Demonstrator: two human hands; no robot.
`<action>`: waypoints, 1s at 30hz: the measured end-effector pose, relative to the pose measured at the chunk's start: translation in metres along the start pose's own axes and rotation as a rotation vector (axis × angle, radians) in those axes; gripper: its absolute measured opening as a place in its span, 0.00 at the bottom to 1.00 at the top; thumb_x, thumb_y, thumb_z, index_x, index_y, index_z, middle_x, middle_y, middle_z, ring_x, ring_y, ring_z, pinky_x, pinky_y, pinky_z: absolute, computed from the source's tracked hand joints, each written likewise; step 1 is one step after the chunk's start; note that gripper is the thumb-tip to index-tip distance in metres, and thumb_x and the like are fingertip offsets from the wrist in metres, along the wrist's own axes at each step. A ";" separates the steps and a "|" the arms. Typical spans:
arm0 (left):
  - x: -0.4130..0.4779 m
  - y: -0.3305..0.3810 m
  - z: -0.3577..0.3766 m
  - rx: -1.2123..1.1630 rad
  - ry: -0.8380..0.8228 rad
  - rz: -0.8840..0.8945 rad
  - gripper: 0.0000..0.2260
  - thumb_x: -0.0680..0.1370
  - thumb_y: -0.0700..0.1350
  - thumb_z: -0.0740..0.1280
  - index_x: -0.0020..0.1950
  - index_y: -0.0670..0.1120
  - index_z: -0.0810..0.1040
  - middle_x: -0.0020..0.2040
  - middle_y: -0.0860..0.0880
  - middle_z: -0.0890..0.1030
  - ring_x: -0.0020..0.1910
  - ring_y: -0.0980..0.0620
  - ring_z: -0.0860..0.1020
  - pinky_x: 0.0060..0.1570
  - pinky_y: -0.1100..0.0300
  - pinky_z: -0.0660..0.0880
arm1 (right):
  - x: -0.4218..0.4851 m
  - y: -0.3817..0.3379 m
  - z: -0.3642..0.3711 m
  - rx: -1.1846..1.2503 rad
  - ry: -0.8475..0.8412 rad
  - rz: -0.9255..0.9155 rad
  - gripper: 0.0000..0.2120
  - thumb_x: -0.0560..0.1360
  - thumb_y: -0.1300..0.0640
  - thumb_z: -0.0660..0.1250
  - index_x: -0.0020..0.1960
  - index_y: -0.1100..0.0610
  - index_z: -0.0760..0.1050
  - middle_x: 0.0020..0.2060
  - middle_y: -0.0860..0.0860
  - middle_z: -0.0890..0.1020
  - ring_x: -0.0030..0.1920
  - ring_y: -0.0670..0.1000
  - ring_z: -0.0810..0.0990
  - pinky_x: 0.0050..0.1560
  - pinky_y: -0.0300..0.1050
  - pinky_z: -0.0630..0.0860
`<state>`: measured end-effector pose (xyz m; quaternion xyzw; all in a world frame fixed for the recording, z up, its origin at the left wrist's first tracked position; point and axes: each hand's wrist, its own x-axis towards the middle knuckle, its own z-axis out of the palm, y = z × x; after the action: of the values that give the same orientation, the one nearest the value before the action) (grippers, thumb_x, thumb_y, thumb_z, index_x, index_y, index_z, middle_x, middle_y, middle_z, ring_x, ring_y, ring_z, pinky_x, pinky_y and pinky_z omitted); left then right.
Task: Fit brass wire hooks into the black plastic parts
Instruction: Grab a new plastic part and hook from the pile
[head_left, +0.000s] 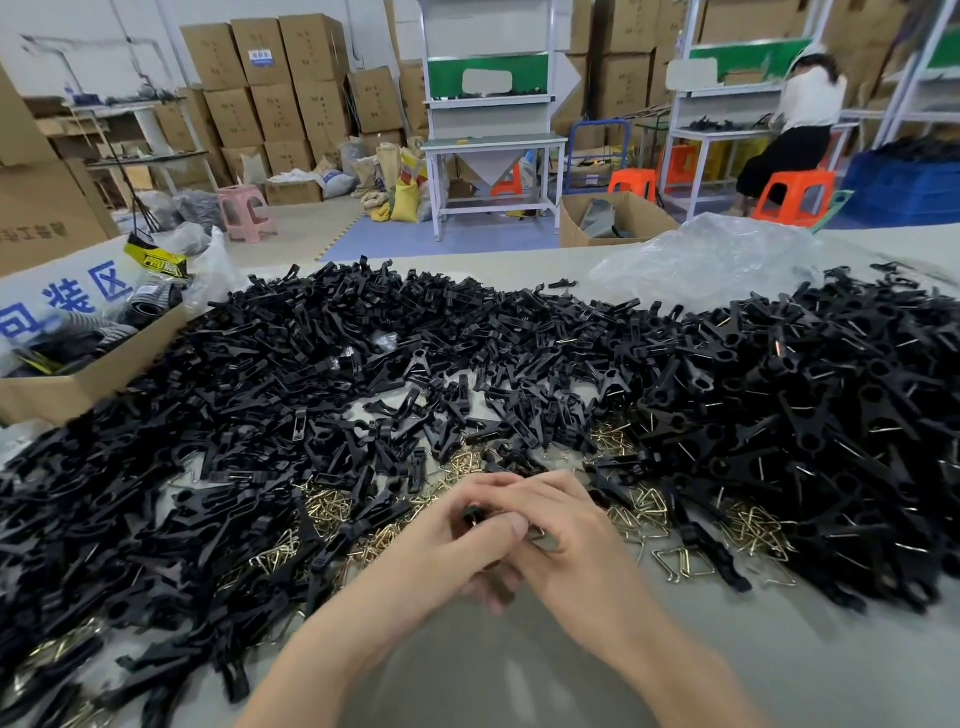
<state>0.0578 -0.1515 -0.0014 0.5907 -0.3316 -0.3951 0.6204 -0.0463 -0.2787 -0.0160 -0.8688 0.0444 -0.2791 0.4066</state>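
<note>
My left hand (457, 545) and my right hand (566, 530) meet over the table's near middle, fingers curled together around one small black plastic part (474, 515). Most of that part is hidden by my fingers, and I cannot tell whether a wire sits in it. A wide heap of loose black plastic parts (322, 374) covers the table from left to centre. Another heap of black parts with wires showing (810, 415) lies at the right. Brass wire hooks (753, 530) lie scattered just beyond and beside my hands.
An open cardboard box (78, 379) with packaged goods stands at the left table edge. A crumpled clear plastic bag (717, 260) lies at the back right. Bare grey tabletop (467, 670) shows under my forearms. A person sits on an orange stool (795, 195) at a far bench.
</note>
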 end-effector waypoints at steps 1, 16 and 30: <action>0.000 0.001 -0.001 -0.012 -0.015 -0.004 0.13 0.73 0.53 0.72 0.56 0.54 0.81 0.40 0.43 0.82 0.36 0.45 0.79 0.35 0.54 0.77 | 0.000 -0.002 -0.001 0.001 0.001 0.017 0.29 0.73 0.63 0.70 0.63 0.32 0.76 0.56 0.24 0.76 0.62 0.40 0.73 0.58 0.25 0.68; 0.003 -0.003 -0.002 0.134 0.097 0.072 0.04 0.74 0.52 0.71 0.47 0.55 0.82 0.38 0.48 0.82 0.30 0.48 0.80 0.31 0.57 0.75 | 0.002 -0.009 -0.002 0.050 -0.050 0.089 0.26 0.65 0.47 0.67 0.60 0.24 0.73 0.56 0.31 0.72 0.62 0.38 0.75 0.59 0.24 0.67; 0.003 0.000 -0.003 0.123 0.119 0.035 0.08 0.71 0.54 0.71 0.48 0.54 0.83 0.36 0.47 0.82 0.28 0.48 0.79 0.28 0.59 0.74 | 0.002 -0.008 0.001 0.008 -0.060 0.022 0.25 0.67 0.53 0.70 0.61 0.33 0.75 0.59 0.26 0.76 0.63 0.42 0.71 0.60 0.25 0.65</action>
<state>0.0618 -0.1532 -0.0016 0.6443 -0.3282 -0.3272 0.6083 -0.0459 -0.2732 -0.0094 -0.8746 0.0407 -0.2485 0.4144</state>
